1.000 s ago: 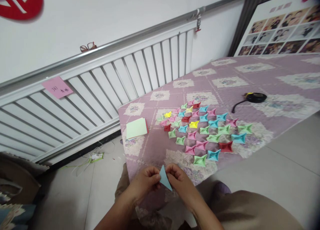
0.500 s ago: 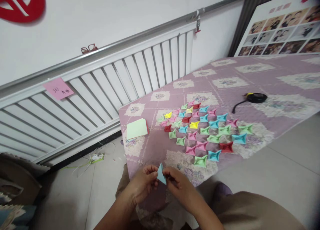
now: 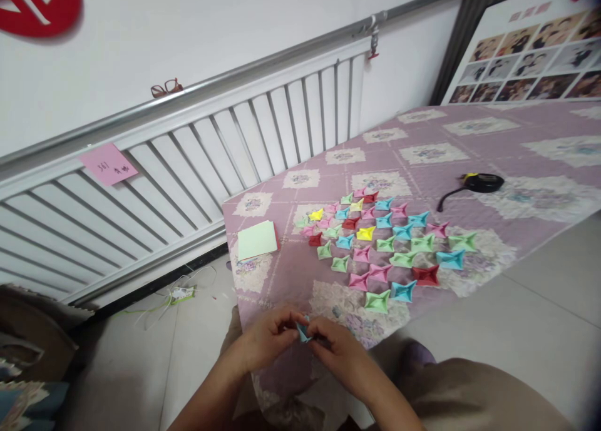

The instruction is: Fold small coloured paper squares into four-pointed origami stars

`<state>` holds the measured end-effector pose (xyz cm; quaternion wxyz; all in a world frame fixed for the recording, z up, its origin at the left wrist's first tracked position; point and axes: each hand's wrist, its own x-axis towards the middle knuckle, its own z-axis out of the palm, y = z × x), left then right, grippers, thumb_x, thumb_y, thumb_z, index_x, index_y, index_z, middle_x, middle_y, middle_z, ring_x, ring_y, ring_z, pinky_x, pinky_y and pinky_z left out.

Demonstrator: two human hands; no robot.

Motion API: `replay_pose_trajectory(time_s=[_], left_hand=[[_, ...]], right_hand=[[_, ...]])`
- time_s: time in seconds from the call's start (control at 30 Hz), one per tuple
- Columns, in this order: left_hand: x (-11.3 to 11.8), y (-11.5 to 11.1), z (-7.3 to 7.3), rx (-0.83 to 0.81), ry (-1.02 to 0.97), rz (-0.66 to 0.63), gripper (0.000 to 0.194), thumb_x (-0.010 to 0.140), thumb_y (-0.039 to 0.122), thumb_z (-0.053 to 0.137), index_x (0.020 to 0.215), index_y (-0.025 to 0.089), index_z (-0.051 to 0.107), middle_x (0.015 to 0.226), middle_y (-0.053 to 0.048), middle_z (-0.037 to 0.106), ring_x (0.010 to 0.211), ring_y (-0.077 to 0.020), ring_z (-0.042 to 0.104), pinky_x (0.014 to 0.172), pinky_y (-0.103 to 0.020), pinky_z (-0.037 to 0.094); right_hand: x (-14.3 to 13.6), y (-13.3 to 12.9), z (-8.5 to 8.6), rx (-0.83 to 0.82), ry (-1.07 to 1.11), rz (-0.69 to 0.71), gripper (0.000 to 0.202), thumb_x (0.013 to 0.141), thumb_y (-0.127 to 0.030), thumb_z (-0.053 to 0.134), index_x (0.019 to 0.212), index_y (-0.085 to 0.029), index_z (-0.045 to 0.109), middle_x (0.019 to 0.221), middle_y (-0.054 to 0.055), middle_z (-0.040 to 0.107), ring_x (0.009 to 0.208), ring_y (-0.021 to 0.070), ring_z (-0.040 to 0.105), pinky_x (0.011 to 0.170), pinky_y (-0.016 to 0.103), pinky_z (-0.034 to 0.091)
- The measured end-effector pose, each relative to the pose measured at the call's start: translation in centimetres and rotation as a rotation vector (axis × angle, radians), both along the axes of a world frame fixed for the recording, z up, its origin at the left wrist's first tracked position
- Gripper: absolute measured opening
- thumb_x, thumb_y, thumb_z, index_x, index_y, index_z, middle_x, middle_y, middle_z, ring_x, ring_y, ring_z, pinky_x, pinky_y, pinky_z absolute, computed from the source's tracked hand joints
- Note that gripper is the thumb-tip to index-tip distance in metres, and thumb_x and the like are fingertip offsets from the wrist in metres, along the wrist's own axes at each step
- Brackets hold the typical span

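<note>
A small folded blue paper boat [image 3: 303, 333] is pinched between both hands over the table's near corner. My left hand [image 3: 272, 338] grips its left side, the fingers curled over the top. On the other side my right hand [image 3: 335, 346] holds it between thumb and fingers, and much of the paper is hidden behind the fingertips. Beyond my hands, several finished paper boats stand in slanting rows, among them a green boat [image 3: 377, 301], a blue boat [image 3: 404, 291] and a dark red boat [image 3: 426, 274].
A stack of square paper [image 3: 257, 241], pale green on top, lies at the table's left. A black tape measure [image 3: 483, 182] with a strap rests at the right on the purple floral tablecloth [image 3: 291, 287]. Behind the table runs a white radiator [image 3: 263, 137] with glasses [image 3: 166, 88] above it.
The blue paper was held up as a flat pointed triangle; now it is opened out and lower between the fingers. My left hand has turned over it, and both hands are closer together.
</note>
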<state>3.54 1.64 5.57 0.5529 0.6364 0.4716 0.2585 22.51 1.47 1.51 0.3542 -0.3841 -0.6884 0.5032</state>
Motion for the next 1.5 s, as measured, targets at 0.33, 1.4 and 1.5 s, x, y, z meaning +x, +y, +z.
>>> replay_pose_trajectory(time_s=[0.33, 1.4, 1.5], left_hand=[[1.4, -0.4, -0.8, 0.007, -0.038, 0.229, 0.023, 0.075, 0.035, 0.065, 0.067, 0.018, 0.052, 0.080, -0.003, 0.061, 0.074, -0.0152, 0.052, 0.067, -0.026, 0.039], [3.0, -1.0, -2.0, -0.023, 0.051, 0.416, 0.013, 0.073, 0.029, 0.060, 0.074, 0.016, 0.058, 0.066, 0.003, 0.054, 0.064, -0.0122, 0.047, 0.061, -0.023, 0.036], [3.2, -1.0, -1.7, 0.047, 0.168, 0.399, 0.011, 0.073, 0.028, 0.058, 0.070, 0.017, 0.057, 0.065, 0.003, 0.055, 0.064, -0.0127, 0.048, 0.060, -0.023, 0.036]], right_hand=[[-0.4, 0.5, -0.3, -0.091, 0.072, -0.125, 0.024, 0.080, -0.041, 0.055, 0.066, -0.021, 0.058, 0.067, -0.001, 0.056, 0.066, 0.0157, 0.050, 0.062, 0.027, 0.037], [-1.2, 0.3, -1.0, -0.140, 0.242, -0.315, 0.019, 0.074, -0.039, 0.062, 0.074, -0.021, 0.060, 0.077, 0.002, 0.059, 0.071, 0.0170, 0.055, 0.063, 0.027, 0.043], [-1.3, 0.3, -1.1, -0.158, 0.259, -0.308, 0.018, 0.075, -0.038, 0.061, 0.078, -0.021, 0.061, 0.078, 0.002, 0.059, 0.072, 0.0172, 0.056, 0.063, 0.027, 0.043]])
